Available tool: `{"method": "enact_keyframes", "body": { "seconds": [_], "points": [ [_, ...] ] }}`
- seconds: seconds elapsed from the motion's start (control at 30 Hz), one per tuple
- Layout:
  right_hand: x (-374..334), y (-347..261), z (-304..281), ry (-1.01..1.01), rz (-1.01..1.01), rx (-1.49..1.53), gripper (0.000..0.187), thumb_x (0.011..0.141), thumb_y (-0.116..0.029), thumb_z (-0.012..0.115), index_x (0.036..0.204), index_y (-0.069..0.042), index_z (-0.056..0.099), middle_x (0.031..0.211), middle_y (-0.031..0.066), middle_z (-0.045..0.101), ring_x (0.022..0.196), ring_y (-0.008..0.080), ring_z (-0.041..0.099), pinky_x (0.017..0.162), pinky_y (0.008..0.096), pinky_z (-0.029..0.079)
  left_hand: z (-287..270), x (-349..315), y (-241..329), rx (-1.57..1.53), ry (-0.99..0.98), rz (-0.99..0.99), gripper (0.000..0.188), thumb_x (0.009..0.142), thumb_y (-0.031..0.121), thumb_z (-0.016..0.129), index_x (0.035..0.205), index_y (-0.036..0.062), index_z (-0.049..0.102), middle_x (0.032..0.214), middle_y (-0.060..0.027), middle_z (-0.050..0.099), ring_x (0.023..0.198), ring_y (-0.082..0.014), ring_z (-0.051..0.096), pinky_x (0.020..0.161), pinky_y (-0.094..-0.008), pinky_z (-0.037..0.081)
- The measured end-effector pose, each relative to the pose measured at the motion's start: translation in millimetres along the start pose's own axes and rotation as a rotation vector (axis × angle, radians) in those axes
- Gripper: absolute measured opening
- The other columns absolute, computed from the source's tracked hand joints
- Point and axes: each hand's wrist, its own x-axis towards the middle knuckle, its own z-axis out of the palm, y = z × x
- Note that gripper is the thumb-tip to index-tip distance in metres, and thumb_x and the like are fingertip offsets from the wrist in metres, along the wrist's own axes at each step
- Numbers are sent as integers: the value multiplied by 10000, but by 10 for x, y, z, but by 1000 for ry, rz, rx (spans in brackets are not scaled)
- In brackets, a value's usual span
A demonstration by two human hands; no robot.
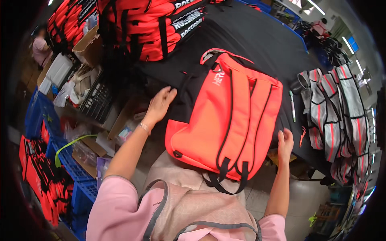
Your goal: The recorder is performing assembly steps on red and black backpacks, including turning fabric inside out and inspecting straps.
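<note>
A bright red-orange backpack (pixel 205 114) with black trim lies in front of me at the edge of a black-covered table, its shoulder straps (pixel 237 116) facing up. Its black webbing straps (pixel 225 184) hang by my lap. To its left, my left hand (pixel 161 103) is beside the black fabric, fingers stretched out and holding nothing; whether the fingertips touch it I cannot tell. My right hand (pixel 285 143) is raised just off the bag's right side, fingers apart and with nothing in it.
Folded red bags (pixel 148 32) are stacked at the far left of the black table (pixel 257 36). Grey bags with red stripes (pixel 333 108) lie at the right, near a white pen-like stick (pixel 292 105). Blue crates (pixel 76 168), a black basket (pixel 96 96) and cardboard stand at left.
</note>
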Motion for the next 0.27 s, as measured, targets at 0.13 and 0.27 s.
{"method": "enact_keyframes", "body": {
  "seconds": [0.13, 0.27],
  "points": [
    [-431, -249, -36, -268, 477, 91, 387, 1026, -356, 515, 1055, 25, 577, 1009, 120, 616, 916, 198, 590, 829, 320, 486, 89, -787, -468, -37, -138, -231, 838, 805, 493, 769, 1334, -91, 481, 1296, -224, 578, 1155, -282, 599, 991, -347, 469],
    [-704, -170, 305, -202, 341, 89, 563, 1029, -527, 372, 1187, -12, 537, 1129, 149, 601, 1020, 259, 554, 943, 371, 410, 300, -991, -192, -592, -172, -586, 891, 755, 349, 861, 1385, -67, 387, 1250, -174, 574, 1159, -222, 566, 994, -347, 468]
  ]
}}
